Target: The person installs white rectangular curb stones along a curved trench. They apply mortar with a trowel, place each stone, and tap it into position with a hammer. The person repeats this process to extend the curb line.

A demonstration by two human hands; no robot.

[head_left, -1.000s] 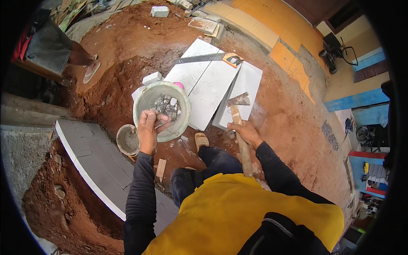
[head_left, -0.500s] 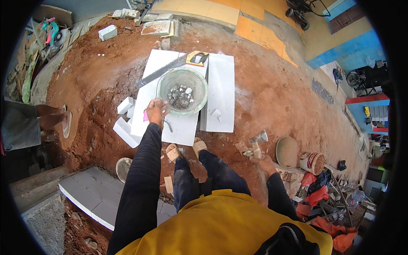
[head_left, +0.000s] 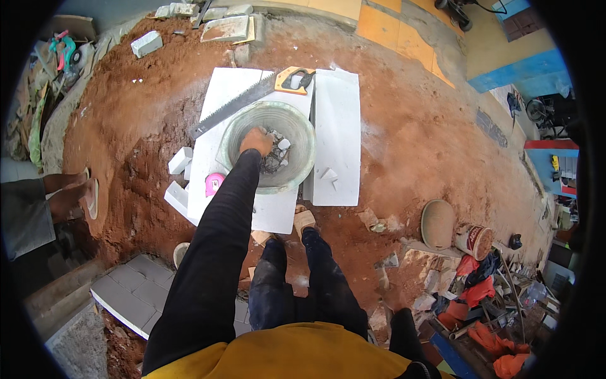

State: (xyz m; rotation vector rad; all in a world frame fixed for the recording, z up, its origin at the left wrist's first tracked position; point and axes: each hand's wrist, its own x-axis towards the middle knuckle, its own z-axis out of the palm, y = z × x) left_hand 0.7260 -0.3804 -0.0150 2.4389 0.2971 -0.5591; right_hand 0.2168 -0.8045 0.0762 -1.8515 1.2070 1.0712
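You are outdoors on reddish-brown earth point(head_left: 404, 151), which spreads out on your side of the orange-tiled paving point(head_left: 379, 31). Left of that paving, the earth turns darker and more broken, and farther left a pale concrete strip point(head_left: 57, 129) curves along its edge. To the paving's right, you see a tan wall point(head_left: 492, 47) with a blue band point(head_left: 521, 72) at its foot. A dark grey patch point(head_left: 491, 128) marks the ground right of the paving and nearer you. Soft, even daylight reaches all the ground around the paving, leaving you only faint shadows.
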